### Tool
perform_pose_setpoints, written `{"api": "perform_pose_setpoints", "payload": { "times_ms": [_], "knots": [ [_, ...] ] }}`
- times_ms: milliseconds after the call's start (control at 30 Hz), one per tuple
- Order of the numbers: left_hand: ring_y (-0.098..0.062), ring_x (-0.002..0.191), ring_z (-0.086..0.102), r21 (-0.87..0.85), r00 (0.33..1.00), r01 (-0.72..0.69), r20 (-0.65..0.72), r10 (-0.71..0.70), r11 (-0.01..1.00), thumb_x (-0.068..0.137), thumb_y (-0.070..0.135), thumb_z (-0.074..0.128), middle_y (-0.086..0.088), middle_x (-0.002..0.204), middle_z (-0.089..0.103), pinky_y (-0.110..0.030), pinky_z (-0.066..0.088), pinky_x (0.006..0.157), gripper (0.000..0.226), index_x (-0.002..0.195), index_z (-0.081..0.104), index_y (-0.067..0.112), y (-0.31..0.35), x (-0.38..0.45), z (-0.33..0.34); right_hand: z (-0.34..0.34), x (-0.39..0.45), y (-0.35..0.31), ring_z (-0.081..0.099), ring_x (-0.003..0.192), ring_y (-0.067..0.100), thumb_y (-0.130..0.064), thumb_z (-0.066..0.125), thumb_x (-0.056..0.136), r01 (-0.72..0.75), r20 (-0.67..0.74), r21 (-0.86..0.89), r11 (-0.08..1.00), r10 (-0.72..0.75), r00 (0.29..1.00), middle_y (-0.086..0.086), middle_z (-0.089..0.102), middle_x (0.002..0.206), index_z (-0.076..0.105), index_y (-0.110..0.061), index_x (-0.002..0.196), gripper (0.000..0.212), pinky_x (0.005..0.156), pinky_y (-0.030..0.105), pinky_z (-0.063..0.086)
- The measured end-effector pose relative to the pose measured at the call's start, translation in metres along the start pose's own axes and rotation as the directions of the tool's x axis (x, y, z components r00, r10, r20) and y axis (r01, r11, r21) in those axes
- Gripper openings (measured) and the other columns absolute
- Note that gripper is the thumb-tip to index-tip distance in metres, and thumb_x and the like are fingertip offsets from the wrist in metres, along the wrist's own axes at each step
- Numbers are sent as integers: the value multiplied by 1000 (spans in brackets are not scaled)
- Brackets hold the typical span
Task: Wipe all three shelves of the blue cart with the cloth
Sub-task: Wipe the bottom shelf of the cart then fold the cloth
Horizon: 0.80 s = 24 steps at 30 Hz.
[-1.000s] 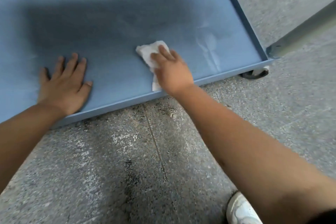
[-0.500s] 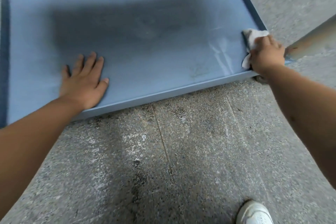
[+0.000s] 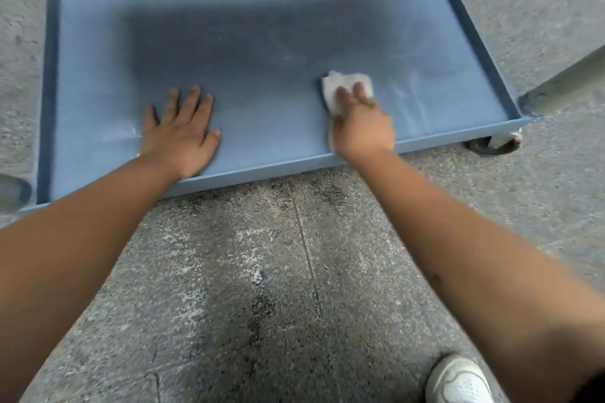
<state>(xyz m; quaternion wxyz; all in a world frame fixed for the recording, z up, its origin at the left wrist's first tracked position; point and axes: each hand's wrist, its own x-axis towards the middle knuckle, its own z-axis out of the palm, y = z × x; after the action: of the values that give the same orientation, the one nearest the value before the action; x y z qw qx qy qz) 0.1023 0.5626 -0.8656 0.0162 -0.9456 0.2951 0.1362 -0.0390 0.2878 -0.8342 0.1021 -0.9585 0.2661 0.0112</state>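
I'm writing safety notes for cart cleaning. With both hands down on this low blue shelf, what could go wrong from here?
The left hand leans flat on the bottom shelf, and a caster shows under its corner, so the cart might roll away under that weight. The right hand presses the cloth close to the raised front rim; a fast stroke could knock knuckles against it.

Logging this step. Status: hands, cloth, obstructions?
Left hand flat on bottom shelf. Right hand presses cloth on shelf. Nothing in the way.
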Motion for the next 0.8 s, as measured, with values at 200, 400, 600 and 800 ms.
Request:
{"api": "perform_pose_setpoints", "payload": {
  "times_ms": [200, 400, 600, 800],
  "knots": [
    [-23, 150, -3, -140, 998, -70, -8, 70, 988, 97, 49, 40, 1, 164, 0, -53, 0, 117, 70, 155, 11, 22, -6, -3, -12, 39, -35, -115, 39, 133, 34, -35, 43, 94, 231, 29, 88, 969, -234, 972, 0, 26, 158, 40, -27, 139, 45, 93, 46, 46],
    [-29, 149, 9, -265, 996, 30, -69, -50, 964, 98, 48, 43, -12, 161, 16, -47, 12, 119, 65, 151, 27, 13, -76, -54, -9, 41, -34, -111, 39, 120, 35, -40, 48, 92, 258, -2, 86, 962, -259, 966, 0, 38, 147, 43, -33, 138, 46, 87, 44, 44],
    [-32, 149, 7, -158, 980, 148, -111, -166, 976, 97, 54, 27, -13, 161, 16, -53, 14, 117, 69, 150, 23, 9, -108, -92, 0, 32, -23, -129, 37, 125, 39, -32, 57, 78, 225, 14, 78, 971, -227, 974, 17, 42, 135, 48, -11, 126, 53, 99, 49, 40],
    [-34, 149, 2, -144, 985, 150, -67, -161, 978, 98, 54, 20, -13, 163, 6, -56, 11, 118, 71, 153, 8, 12, -107, -88, 5, 36, -22, -158, 0, 150, 29, -20, 48, 87, 162, 188, 177, 971, -195, 962, 8, 7, 163, 27, -13, 147, 63, 119, 43, 19]
  ]
}}
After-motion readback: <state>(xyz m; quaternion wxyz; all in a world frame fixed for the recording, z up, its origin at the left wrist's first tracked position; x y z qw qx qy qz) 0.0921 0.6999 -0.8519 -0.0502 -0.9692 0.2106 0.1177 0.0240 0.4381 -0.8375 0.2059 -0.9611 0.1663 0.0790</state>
